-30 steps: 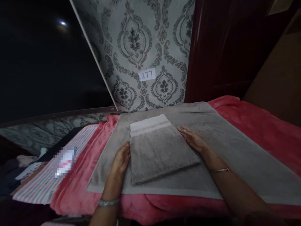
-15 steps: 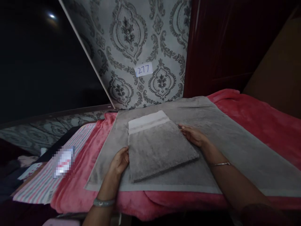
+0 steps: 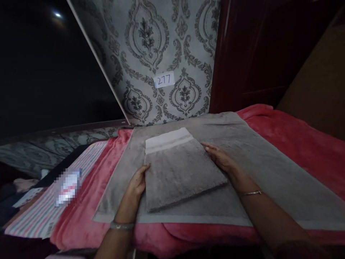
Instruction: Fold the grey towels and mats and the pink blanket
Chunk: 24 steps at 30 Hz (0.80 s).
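A folded grey towel (image 3: 180, 172) with a white band along its far end lies on a larger grey towel (image 3: 258, 180) spread flat. My left hand (image 3: 138, 181) grips the folded towel's left edge; its thumb rests on top and the other fingers are mostly hidden. Along the right edge, my right hand (image 3: 222, 162) has its fingers stretched out, their tips touching the side. The folded towel sits slightly turned, its near edge slanting up to the right.
Pink-red blankets (image 3: 299, 133) show beneath and around the spread towel. To the left lie a striped cloth (image 3: 35, 219) and a blurred item (image 3: 67, 189). Behind are a dark screen (image 3: 54, 72), patterned wallpaper and a paper label (image 3: 164, 79) reading 277.
My left thumb has come over the folded towel's left edge. My right hand has shifted slightly left, along the right edge. The camera view has moved a little.
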Tool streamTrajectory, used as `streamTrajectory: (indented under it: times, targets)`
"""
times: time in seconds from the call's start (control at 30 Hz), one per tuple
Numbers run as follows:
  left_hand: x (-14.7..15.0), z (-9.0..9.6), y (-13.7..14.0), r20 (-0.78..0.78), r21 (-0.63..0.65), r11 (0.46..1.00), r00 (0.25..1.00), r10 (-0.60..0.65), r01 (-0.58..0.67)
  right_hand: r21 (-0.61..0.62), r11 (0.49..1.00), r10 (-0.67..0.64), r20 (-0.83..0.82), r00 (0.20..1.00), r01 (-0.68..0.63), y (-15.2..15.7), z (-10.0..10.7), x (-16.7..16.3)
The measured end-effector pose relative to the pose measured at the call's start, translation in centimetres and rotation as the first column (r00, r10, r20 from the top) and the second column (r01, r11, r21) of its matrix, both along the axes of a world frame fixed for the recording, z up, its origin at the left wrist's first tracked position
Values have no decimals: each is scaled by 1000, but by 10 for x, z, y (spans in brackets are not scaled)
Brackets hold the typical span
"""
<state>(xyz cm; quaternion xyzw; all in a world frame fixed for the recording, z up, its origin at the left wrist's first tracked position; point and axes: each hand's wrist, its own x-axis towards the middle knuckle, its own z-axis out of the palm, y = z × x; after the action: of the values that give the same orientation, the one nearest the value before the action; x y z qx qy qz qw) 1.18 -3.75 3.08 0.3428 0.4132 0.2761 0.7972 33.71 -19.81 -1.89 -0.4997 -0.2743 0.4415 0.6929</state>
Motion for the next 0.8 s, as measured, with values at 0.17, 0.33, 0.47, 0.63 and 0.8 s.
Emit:
streamTrajectory:
  times: [0.17, 0.33, 0.47, 0.63, 0.8]
  targets:
    - [10, 6, 17, 12, -38, 998, 999, -41, 42, -28, 999, 33, 25, 999, -32, 5, -1, 10]
    - [25, 18, 31, -21, -78, 995, 998, -56, 55, -141, 986, 105, 67, 992, -94, 20, 12, 17]
    - [30, 17, 34, -29, -57, 996, 997, -77, 75, -183, 980, 89, 89, 992, -71, 42, 22, 13]
    - [31, 16, 36, -70, -63, 996, 995, -72, 68, -171, 984, 66, 90, 994, -50, 55, 31, 5]
    - [35, 27, 50, -23, 24, 994, 994, -107, 108, -79, 996, -22, 92, 996, 30, 42, 47, 9]
